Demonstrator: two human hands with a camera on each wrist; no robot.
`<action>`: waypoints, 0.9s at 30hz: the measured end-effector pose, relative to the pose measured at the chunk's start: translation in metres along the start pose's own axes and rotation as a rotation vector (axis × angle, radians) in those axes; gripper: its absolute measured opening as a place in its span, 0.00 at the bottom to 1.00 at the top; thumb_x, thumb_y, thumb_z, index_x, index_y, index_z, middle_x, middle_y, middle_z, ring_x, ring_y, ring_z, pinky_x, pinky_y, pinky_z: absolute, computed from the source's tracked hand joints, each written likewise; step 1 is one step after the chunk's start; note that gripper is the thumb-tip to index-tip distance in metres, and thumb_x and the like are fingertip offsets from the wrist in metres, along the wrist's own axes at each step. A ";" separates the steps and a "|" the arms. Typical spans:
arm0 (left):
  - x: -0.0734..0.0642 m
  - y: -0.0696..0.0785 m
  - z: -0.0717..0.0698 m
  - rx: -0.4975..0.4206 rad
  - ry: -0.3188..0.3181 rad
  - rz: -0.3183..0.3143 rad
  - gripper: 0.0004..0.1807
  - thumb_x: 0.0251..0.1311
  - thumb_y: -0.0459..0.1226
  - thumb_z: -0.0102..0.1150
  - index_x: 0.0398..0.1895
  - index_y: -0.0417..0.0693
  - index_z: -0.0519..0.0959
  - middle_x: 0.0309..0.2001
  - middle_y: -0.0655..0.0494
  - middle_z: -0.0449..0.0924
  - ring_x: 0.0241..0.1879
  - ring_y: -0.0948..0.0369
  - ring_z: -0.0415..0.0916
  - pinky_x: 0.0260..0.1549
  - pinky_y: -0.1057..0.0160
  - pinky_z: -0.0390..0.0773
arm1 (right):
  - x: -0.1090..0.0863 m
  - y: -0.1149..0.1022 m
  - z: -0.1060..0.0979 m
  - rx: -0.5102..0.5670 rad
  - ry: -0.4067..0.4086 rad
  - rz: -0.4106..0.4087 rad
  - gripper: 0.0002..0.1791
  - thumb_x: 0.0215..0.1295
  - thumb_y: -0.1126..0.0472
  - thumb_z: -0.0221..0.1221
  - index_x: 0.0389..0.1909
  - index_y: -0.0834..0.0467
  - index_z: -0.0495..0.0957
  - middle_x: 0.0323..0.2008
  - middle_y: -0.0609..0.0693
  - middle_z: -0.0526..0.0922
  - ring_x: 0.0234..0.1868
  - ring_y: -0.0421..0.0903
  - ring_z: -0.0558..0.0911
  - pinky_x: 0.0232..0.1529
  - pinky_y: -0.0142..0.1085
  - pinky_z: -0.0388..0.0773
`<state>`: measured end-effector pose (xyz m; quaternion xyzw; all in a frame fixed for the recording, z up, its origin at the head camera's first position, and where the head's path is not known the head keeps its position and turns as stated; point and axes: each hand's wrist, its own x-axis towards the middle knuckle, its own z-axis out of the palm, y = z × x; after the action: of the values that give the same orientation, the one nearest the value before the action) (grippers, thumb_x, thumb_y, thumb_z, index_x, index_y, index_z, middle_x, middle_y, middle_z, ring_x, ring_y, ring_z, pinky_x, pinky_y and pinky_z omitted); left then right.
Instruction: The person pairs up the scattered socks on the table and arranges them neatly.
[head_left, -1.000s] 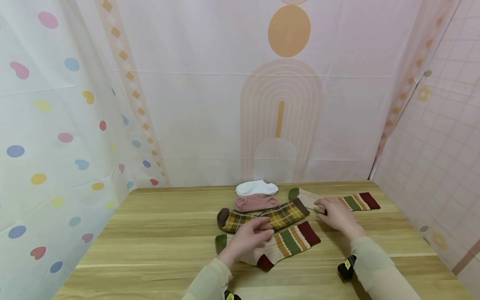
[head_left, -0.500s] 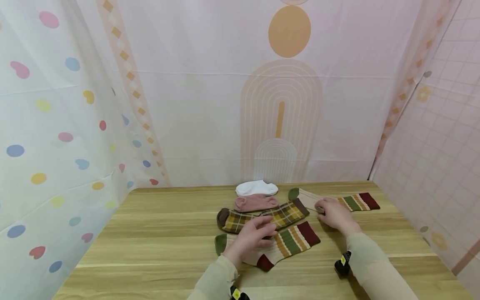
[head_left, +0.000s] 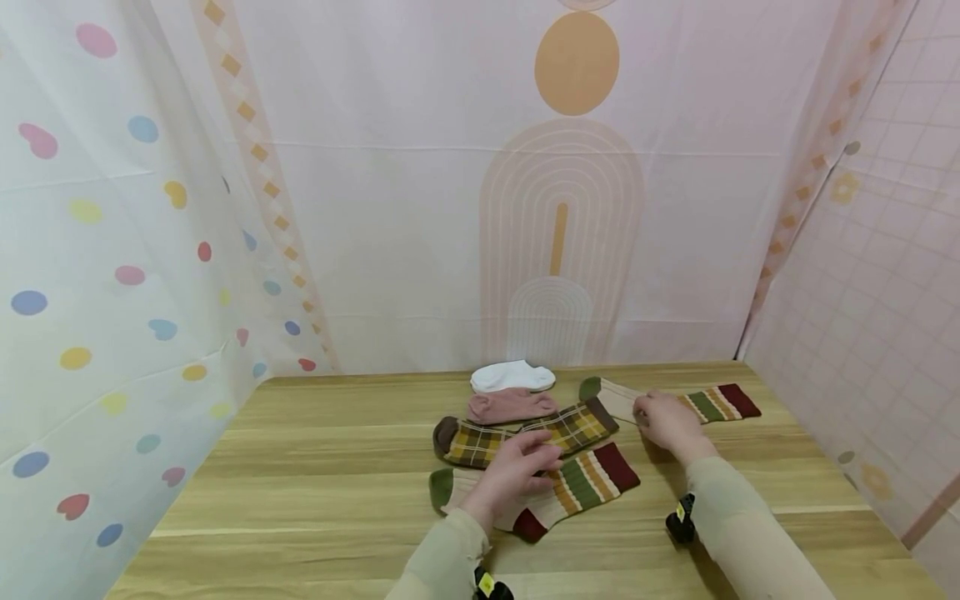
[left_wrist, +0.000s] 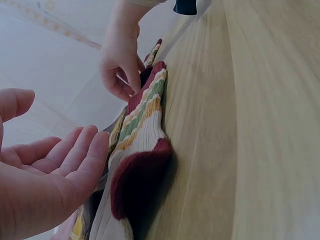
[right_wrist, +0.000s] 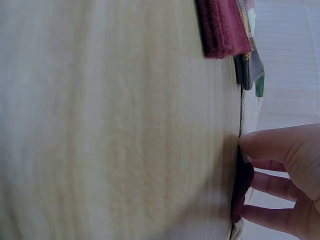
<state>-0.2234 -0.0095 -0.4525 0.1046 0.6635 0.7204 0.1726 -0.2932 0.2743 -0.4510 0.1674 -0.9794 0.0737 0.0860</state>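
Observation:
A striped sock (head_left: pixel 592 479) with green toe and maroon heel and cuff lies in front. My left hand (head_left: pixel 513 477) hovers over its middle, fingers loosely extended and holding nothing, as the left wrist view also shows. Farther right lies a matching striped sock (head_left: pixel 705 406). My right hand (head_left: pixel 670 425) pinches its middle near the maroon heel (right_wrist: pixel 242 185), thumb at the near edge and fingers over the fabric. The hand hides that part from the head view.
Behind the front sock lie a brown-yellow plaid sock (head_left: pixel 573 427), a pink sock (head_left: pixel 512 406) and a white sock (head_left: pixel 512 377), in a row toward the back of the wooden table (head_left: pixel 315 483). Patterned curtains (head_left: pixel 390 233) stand along the back and sides.
My left hand has drifted slightly right and its fingers have loosened over the front sock. My right hand has closed in on the far striped sock, whose toe has shifted slightly right.

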 end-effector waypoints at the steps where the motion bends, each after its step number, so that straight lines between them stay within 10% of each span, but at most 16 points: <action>1: 0.001 0.000 0.001 -0.011 0.001 -0.003 0.33 0.69 0.40 0.58 0.70 0.30 0.61 0.55 0.41 0.76 0.54 0.46 0.77 0.49 0.50 0.80 | 0.000 0.000 0.000 -0.002 0.005 0.006 0.03 0.61 0.68 0.63 0.34 0.59 0.80 0.32 0.52 0.78 0.33 0.52 0.80 0.35 0.46 0.80; 16: 0.012 -0.001 0.014 -0.079 -0.014 0.007 0.33 0.70 0.38 0.56 0.71 0.28 0.60 0.60 0.36 0.73 0.53 0.47 0.77 0.49 0.51 0.80 | 0.009 0.002 0.005 -0.005 -0.021 0.133 0.04 0.61 0.70 0.60 0.30 0.59 0.78 0.31 0.54 0.80 0.34 0.55 0.81 0.32 0.49 0.79; 27: 0.017 -0.003 0.023 -0.067 -0.008 0.014 0.31 0.70 0.37 0.55 0.70 0.28 0.61 0.62 0.33 0.71 0.56 0.42 0.76 0.48 0.50 0.80 | 0.004 0.014 -0.010 0.262 -0.031 0.252 0.07 0.69 0.62 0.58 0.32 0.60 0.75 0.25 0.51 0.75 0.26 0.48 0.72 0.28 0.43 0.70</action>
<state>-0.2303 0.0188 -0.4546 0.1062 0.6374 0.7431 0.1737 -0.3004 0.2878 -0.4416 0.0542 -0.9758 0.2081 0.0386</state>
